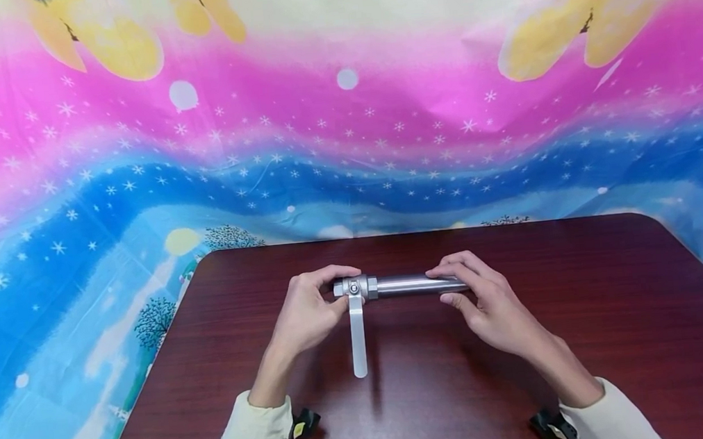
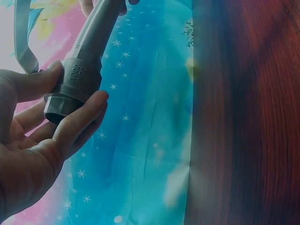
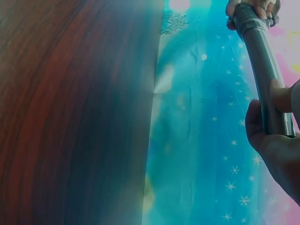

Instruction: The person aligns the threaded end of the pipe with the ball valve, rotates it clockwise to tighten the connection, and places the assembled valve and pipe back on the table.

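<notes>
A silver ball valve [image 1: 357, 287] with a long flat lever handle [image 1: 358, 337] is joined to a straight metal pipe [image 1: 407, 285], the two held level above the table. My left hand [image 1: 312, 310] pinches the valve body between thumb and fingers at its left end. In the left wrist view, raised lettering shows on the valve body [image 2: 77, 77] beside the thumb. My right hand [image 1: 491, 305] grips the pipe near its right end, thumb below and fingers above. From the head view the lever points toward me. The threads at the joint are hidden.
A dark red wooden table [image 1: 442, 393] with rounded far corners lies beneath both hands. Behind it and at its sides hangs a pink and blue snowflake-printed cloth [image 1: 298, 182]. Black wrist cameras sit by the left cuff [image 1: 251, 430] and the right cuff [image 1: 607, 413].
</notes>
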Tool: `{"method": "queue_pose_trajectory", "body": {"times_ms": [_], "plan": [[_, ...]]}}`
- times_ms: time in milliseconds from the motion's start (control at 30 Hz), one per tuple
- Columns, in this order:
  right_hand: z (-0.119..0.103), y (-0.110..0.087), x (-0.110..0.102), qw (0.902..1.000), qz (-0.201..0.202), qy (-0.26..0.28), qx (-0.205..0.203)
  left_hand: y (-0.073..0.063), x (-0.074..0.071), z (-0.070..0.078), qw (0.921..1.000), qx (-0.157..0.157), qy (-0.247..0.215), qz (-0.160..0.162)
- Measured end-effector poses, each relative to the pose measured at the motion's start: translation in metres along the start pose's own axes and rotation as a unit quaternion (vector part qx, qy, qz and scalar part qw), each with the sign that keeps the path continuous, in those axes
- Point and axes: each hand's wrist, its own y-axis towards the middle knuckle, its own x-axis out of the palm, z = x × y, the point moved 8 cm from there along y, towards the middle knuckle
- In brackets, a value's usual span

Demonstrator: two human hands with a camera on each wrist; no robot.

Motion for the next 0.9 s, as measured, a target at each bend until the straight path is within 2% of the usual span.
{"method": "queue_pose_trajectory", "body": {"times_ms": [467, 667, 900], "plan": [[-0.0001, 0.0006, -0.0047, 0.9996, 0.026, 0.010, -0.002, -0.0006, -0.0001, 0.0008, 0.9999, -0.006, -0.006, 0.010], [0.0020, 0.0000, -0.0028, 0.9996, 0.021, 0.018, 0.011, -0.0013, -0.0036, 0.0025, 0.9997, -0.001, -0.002, 0.023], [0.0032, -0.0005, 0.0008, 0.9995, 0.006, 0.025, 0.019, -0.0012, -0.0042, 0.0040, 0.9997, 0.004, -0.003, 0.024]]}}
